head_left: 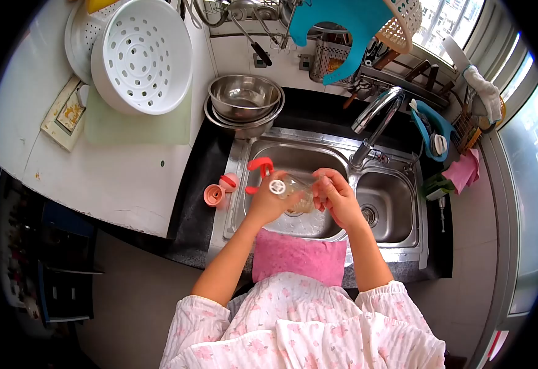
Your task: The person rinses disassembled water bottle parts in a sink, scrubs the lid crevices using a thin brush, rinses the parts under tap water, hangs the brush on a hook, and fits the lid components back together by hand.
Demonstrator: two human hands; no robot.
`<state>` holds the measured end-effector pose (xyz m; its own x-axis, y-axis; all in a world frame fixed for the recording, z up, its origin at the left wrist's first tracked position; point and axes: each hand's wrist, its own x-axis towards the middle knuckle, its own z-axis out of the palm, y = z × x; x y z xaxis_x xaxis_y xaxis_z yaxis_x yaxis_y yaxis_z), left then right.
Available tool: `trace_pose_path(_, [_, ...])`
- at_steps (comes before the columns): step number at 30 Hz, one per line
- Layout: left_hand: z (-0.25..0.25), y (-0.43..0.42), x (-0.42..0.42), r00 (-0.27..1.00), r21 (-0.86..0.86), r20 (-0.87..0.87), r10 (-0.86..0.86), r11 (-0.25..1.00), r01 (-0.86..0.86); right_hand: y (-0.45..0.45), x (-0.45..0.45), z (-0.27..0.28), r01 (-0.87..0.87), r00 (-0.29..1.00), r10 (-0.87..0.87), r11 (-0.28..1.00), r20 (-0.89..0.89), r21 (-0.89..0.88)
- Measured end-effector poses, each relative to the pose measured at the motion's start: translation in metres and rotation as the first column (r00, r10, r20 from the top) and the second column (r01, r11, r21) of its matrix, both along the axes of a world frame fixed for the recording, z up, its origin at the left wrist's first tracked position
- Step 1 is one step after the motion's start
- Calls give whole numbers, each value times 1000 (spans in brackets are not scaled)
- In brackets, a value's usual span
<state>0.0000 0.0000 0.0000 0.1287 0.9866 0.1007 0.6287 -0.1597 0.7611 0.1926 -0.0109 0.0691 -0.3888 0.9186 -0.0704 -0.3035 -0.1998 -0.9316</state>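
Observation:
A clear bottle (300, 194) lies on its side over the large sink basin (300, 157). Wrapped round its left part is my left hand (269, 202), with a white round piece (277, 187) showing at that end. Red curved handles (261, 165) stick out beside this hand. My right hand (336, 195) is at the bottle's other end, fingers bent and pressed against it. On the black counter left of the sink sit an orange-pink ring-shaped cap (214, 195) and a pink and red piece (228, 182).
Stacked steel bowls (244, 98) stand behind the sink's left corner. The faucet (376, 126) rises behind the divider, beside the smaller basin (386, 200). A white colander (142, 56) is at upper left. A pink cloth (464, 172) hangs at right.

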Motion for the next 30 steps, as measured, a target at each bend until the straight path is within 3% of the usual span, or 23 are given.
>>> trace_pose_path(2, [-16,7,-3,853,-89,515,82,995,-42,1,4,0,78,997,-78,996,14,36])
trace_pose_path(3, [-6,3,0,845,-87,528,82,995,-42,1,11,1,76,997,-77,996,28,40])
trace_pose_path(5, [30,-12,-16,639,-408,729,246,905,117,-1,5,-11,151,988,-151,988,9,-10])
trace_pose_path(6, [23,-9,-13,547,-358,810,209,916,181,0,6,-16,162,986,-162,987,31,12])
trace_pose_path(10, [19,-23,-2,515,-405,812,274,900,159,-12,-1,-37,56,902,-190,942,389,331])
trace_pose_path(14, [22,-33,-5,540,-385,804,249,910,154,-21,-8,-52,138,886,-247,949,392,285])
trace_pose_path(15, [20,-33,-10,607,-375,762,227,918,128,-24,-9,-49,139,884,-244,952,399,274])
trace_pose_path(17, [7,-33,-22,670,-382,709,218,918,106,-33,-8,-38,28,828,-194,952,527,306])
trace_pose_path(19, [-13,-28,-34,795,-194,589,145,980,-35,-43,-5,-26,-4,798,-183,951,574,309])
trace_pose_path(22, [7,-40,-57,833,-223,496,244,963,-149,-54,-1,-21,-331,720,-145,788,679,519])
trace_pose_path(23, [10,-43,-63,833,-230,496,247,962,-148,-57,0,-22,-520,631,-157,640,759,565])
trace_pose_path(25, [13,-49,-73,915,-55,357,186,982,-179,-66,-7,-34,-706,501,-167,489,849,513])
trace_pose_path(26, [8,-50,-77,864,-151,444,238,970,-190,-70,-9,-44,-707,504,-164,486,848,514])
trace_pose_path(27, [11,-54,-81,864,-151,440,246,968,-199,-74,-14,-51,-781,435,-186,408,881,472])
trace_pose_path(28, [14,-60,-84,788,-273,525,322,940,-203,-75,-17,-56,-848,363,-216,328,906,418])
trace_pose_path(30, [28,-73,-92,670,-405,612,421,894,-192,-72,-20,-49,-853,371,-143,338,918,398])
